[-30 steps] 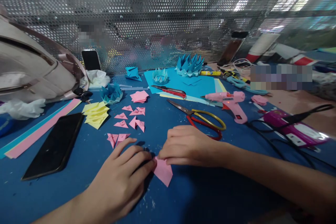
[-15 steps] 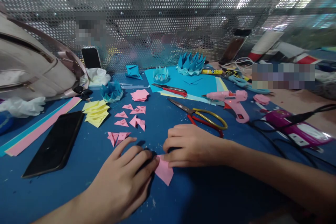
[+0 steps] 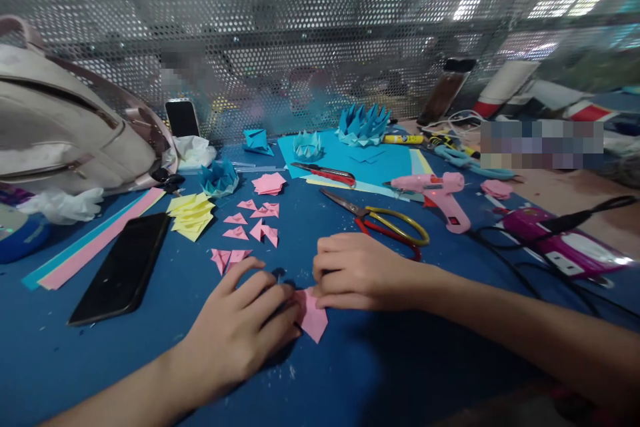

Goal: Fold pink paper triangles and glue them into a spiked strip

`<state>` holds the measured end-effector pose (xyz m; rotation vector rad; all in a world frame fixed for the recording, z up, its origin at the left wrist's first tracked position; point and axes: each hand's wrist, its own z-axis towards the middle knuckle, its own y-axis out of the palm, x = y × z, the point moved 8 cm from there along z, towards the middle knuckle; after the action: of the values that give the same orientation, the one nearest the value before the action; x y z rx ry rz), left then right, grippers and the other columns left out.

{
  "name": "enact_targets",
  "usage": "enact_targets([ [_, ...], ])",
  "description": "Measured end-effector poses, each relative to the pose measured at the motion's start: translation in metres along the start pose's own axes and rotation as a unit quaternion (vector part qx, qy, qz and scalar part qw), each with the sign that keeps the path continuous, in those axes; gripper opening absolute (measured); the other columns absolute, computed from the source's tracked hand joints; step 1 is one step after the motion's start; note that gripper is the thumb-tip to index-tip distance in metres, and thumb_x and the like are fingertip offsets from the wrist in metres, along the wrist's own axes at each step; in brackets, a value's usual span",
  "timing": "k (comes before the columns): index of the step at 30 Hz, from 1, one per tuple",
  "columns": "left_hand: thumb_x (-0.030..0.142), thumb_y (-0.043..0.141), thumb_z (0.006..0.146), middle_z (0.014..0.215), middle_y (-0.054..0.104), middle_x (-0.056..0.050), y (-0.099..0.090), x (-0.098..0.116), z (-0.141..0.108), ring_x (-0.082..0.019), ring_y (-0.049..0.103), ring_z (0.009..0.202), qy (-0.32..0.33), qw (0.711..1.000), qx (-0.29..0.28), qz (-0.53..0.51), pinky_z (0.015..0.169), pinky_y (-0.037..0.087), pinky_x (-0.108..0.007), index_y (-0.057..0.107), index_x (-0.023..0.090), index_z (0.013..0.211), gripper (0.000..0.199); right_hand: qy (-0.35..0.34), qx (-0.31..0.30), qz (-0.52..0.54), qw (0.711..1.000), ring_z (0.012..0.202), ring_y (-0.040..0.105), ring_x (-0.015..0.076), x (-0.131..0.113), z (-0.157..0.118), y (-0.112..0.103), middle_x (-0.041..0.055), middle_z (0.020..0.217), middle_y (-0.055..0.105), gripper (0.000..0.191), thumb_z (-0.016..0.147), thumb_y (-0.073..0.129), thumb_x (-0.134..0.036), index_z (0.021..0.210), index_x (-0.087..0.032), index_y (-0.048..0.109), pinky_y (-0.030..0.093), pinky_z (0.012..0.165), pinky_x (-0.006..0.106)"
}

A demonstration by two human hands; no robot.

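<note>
A small pink paper [image 3: 314,317] with folded edges lies on the blue table between my hands, its pointed end toward me. My left hand [image 3: 245,320] presses the paper's left side with bent fingers, the little finger lifted apart; its thumb is mostly hidden. At the upper right edge, my right hand [image 3: 363,271] has its fingers curled and pinched on the same paper. Just beyond my left hand lie several small folded pink pieces [image 3: 237,232]. Behind them rests a stack of pink paper [image 3: 269,183], with yellow sheets [image 3: 191,216] to its left.
Scissors [image 3: 373,217] lie beyond my right hand, near a red cutter knife [image 3: 324,173] and a pink glue gun [image 3: 440,193]. Folded blue paper crowns [image 3: 364,124] stand at the back. A black phone [image 3: 123,267] is left; a purple power strip [image 3: 565,240] with cables is right.
The view has shifted slightly, so the things on the left appear farther right. Both hands stay on the pink paper, with the left fingers moved slightly along its edge.
</note>
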<state>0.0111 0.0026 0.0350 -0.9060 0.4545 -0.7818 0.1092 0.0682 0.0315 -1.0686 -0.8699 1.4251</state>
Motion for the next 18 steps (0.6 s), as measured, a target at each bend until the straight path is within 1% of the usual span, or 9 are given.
enact_targets([
  [3,0.013,0.043,0.099,0.093,0.073,-0.003,-0.002,0.011,0.003,-0.02,0.055,0.078,0.071,0.997,0.002,0.018,0.087,0.04,-0.041,0.07,0.015,0.101,0.027,-0.012,0.002,0.0,1.0,0.077,0.047,0.0154,-0.001,-0.001,-0.001,0.0028,0.083,0.066,0.028,0.098,0.054,-0.031,0.081,-0.015,0.069,0.034,0.067,0.03],
  [5,0.012,0.04,0.1,0.09,0.072,-0.004,-0.002,0.011,0.005,-0.019,0.053,0.073,0.078,0.996,0.003,0.032,0.078,0.041,-0.038,0.07,0.015,0.094,0.031,-0.02,0.004,-0.002,1.0,0.079,0.049,0.0154,-0.003,-0.002,-0.002,0.0022,0.085,0.067,0.025,0.098,0.054,-0.031,0.087,-0.017,0.071,0.035,0.068,0.03],
  [7,0.013,0.04,0.101,0.086,0.07,-0.004,0.0,0.006,0.006,-0.018,0.052,0.071,0.055,0.998,0.006,0.037,0.069,0.04,-0.034,0.069,0.017,0.084,0.034,-0.026,0.001,-0.003,1.0,0.083,0.051,0.0153,-0.004,-0.002,-0.002,0.0016,0.089,0.068,0.023,0.099,0.054,-0.031,0.093,-0.018,0.072,0.035,0.069,0.03],
  [9,0.017,0.039,0.102,0.087,0.068,-0.004,0.003,-0.006,0.005,-0.017,0.053,0.073,-0.003,1.0,-0.004,0.023,0.065,0.039,-0.031,0.067,0.018,0.081,0.035,-0.029,-0.005,-0.007,1.0,0.086,0.052,0.0153,-0.006,-0.002,-0.002,0.0012,0.094,0.069,0.022,0.099,0.053,-0.032,0.1,-0.019,0.072,0.036,0.07,0.03],
  [11,0.019,0.039,0.102,0.087,0.064,-0.003,0.008,-0.019,0.001,-0.016,0.053,0.074,-0.071,0.997,-0.022,0.002,0.063,0.04,-0.029,0.066,0.019,0.082,0.034,-0.029,-0.014,-0.019,0.999,0.089,0.053,0.0159,-0.007,-0.002,0.0,0.0015,0.098,0.068,0.023,0.099,0.053,-0.033,0.107,-0.019,0.07,0.036,0.071,0.03],
  [12,0.02,0.04,0.102,0.086,0.063,-0.003,0.009,-0.023,-0.001,-0.015,0.052,0.073,-0.094,0.995,-0.029,-0.005,0.063,0.04,-0.028,0.067,0.019,0.083,0.033,-0.028,-0.018,-0.028,0.999,0.09,0.053,0.0164,-0.007,-0.002,0.001,0.0021,0.1,0.068,0.024,0.099,0.053,-0.034,0.109,-0.019,0.069,0.036,0.072,0.03],
  [13,0.021,0.041,0.102,0.084,0.061,-0.003,0.009,-0.026,-0.003,-0.015,0.051,0.072,-0.105,0.994,-0.032,-0.007,0.061,0.039,-0.027,0.068,0.019,0.084,0.032,-0.027,-0.022,-0.038,0.999,0.09,0.053,0.0169,-0.007,-0.002,0.002,0.0027,0.102,0.067,0.025,0.099,0.053,-0.035,0.111,-0.019,0.068,0.036,0.072,0.031],
  [15,0.021,0.044,0.101,0.082,0.059,-0.003,0.008,-0.026,-0.005,-0.016,0.049,0.071,-0.096,0.995,-0.033,-0.004,0.061,0.036,-0.028,0.071,0.021,0.09,0.029,-0.026,-0.026,-0.056,0.998,0.089,0.052,0.0175,-0.006,-0.002,0.005,0.0041,0.103,0.066,0.027,0.099,0.052,-0.037,0.114,-0.019,0.067,0.036,0.072,0.031],
  [18,0.022,0.04,0.103,0.086,0.065,-0.003,0.003,-0.021,-0.01,-0.019,0.051,0.077,-0.069,0.997,-0.033,0.002,0.069,0.037,-0.032,0.072,0.023,0.101,0.032,-0.027,-0.023,-0.078,0.996,0.087,0.051,0.0175,-0.006,-0.003,0.008,0.0047,0.101,0.066,0.029,0.1,0.051,-0.039,0.115,-0.019,0.065,0.035,0.071,0.032],
])
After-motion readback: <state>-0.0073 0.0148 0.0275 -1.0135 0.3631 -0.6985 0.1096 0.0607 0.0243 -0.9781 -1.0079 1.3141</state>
